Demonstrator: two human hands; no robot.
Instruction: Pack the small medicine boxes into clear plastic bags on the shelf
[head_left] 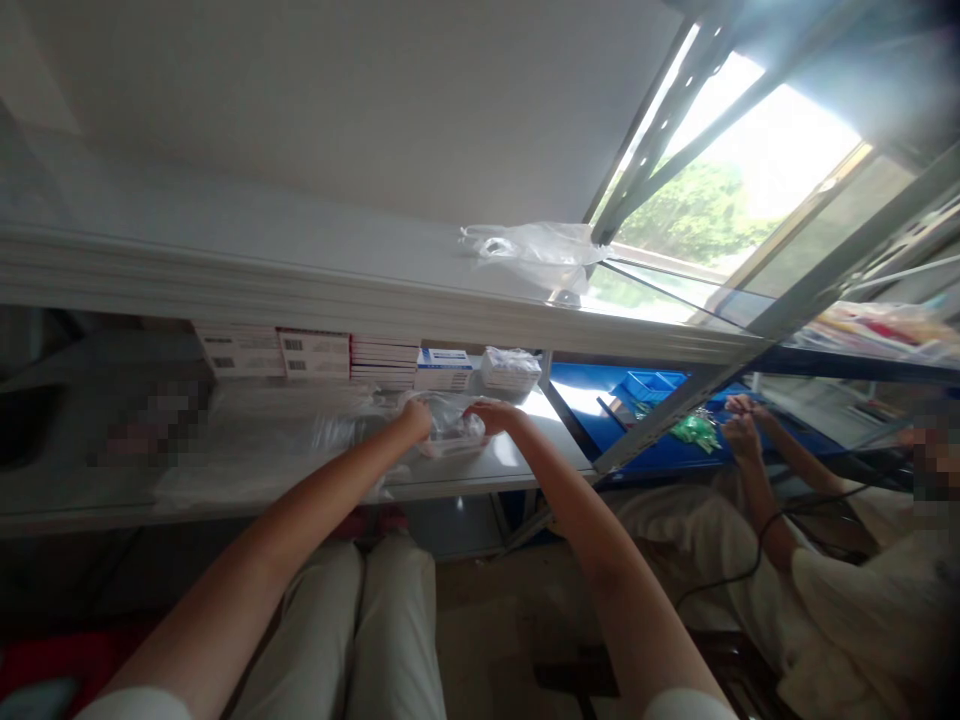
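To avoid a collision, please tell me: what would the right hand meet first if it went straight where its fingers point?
The right hand would first meet the clear plastic, which it seems to touch; beyond that, probably the left hand, though depth is unclear.

Clear plastic (277,435), boxes (315,354) on bench (486,473)
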